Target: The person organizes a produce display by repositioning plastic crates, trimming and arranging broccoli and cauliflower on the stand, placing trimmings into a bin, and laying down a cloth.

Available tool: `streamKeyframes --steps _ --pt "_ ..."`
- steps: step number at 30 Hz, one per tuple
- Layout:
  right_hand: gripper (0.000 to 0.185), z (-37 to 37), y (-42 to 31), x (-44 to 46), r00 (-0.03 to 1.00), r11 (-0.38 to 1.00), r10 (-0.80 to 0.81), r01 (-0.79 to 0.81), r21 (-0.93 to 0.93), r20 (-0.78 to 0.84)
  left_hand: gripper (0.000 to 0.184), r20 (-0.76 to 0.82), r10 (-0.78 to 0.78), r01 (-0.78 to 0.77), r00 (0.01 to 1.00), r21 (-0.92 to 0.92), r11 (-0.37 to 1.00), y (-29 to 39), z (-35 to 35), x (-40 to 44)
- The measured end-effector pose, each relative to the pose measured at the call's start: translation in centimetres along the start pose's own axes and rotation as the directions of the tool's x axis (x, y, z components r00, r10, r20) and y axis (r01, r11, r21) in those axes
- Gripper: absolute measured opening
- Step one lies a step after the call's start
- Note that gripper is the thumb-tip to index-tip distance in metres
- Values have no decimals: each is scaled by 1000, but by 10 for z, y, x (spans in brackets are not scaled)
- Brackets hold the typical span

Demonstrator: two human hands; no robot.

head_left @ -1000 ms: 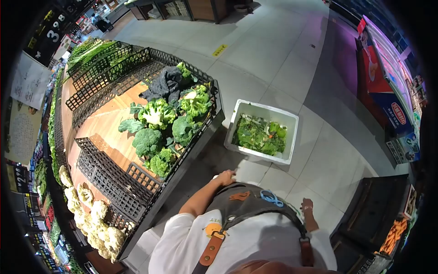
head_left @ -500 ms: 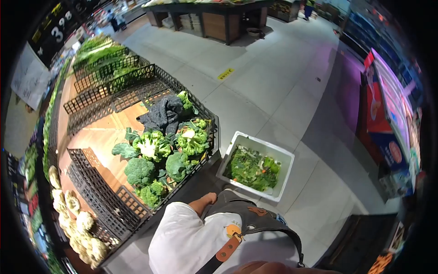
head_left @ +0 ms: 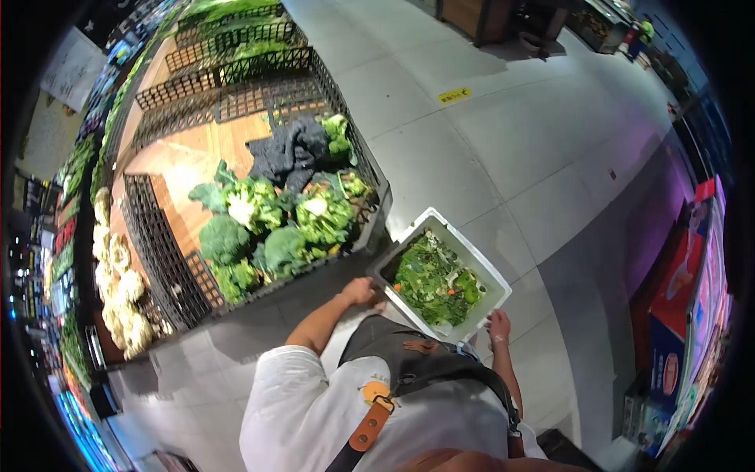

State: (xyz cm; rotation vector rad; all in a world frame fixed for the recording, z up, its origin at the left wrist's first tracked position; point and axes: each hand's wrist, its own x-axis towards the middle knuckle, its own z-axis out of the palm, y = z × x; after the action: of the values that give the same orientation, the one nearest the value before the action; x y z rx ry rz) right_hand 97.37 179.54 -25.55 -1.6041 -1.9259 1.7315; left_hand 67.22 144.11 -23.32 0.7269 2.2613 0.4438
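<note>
1. The white box (head_left: pixel 487 271) stands in front of the person, near the corner of the display counter (head_left: pixel 161 169); what supports it from below is hidden.
2. Inside it lies a loose heap of green leaves and trimmings (head_left: pixel 425 275), with a few small orange bits among them and a brighter green piece toward the right side.
3. The left hand (head_left: pixel 360 291) is at the box's left corner, fingers curled inward; whether it grasps the rim or is only just beside it, I cannot tell.
4. The right hand (head_left: pixel 499 324) is at the opposite corner, fingers pointing toward the rim; contact is too small to make out, so I cannot tell whether it grips.
5. Both forearms reach forward on either side of a dark apron (head_left: pixel 377 342), worn over a white shirt (head_left: pixel 307 417).
6. On the counter, to the left of the box, several broccoli heads (head_left: pixel 224 238) sit in a cluster, leaves attached.
7. A dark crumpled cloth (head_left: pixel 287 153) rests behind them, touching some of the greens.
8. Black slatted crates (head_left: pixel 161 259) flank the bare wood, and pale cauliflower heads (head_left: pixel 122 299) line the left side.
9. Beyond the box, a yellow sticker (head_left: pixel 454 96) marks the grey tiled floor (head_left: pixel 417 149).
</note>
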Motion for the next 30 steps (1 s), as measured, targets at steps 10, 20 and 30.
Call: streamKeyframes --steps 10,20,30 --pt "37 -161 50 75 777 815 -9 370 -445 629 43 353 -834 905 424 -136 402 39 280 -213" --pt "30 -405 61 131 963 814 271 -232 -532 -6 38 316 -468 508 825 -53 860 187 335 -150" --pt "32 -288 36 155 803 565 -38 509 -650 595 40 -261 -383 216 886 -499 839 281 215 -26"
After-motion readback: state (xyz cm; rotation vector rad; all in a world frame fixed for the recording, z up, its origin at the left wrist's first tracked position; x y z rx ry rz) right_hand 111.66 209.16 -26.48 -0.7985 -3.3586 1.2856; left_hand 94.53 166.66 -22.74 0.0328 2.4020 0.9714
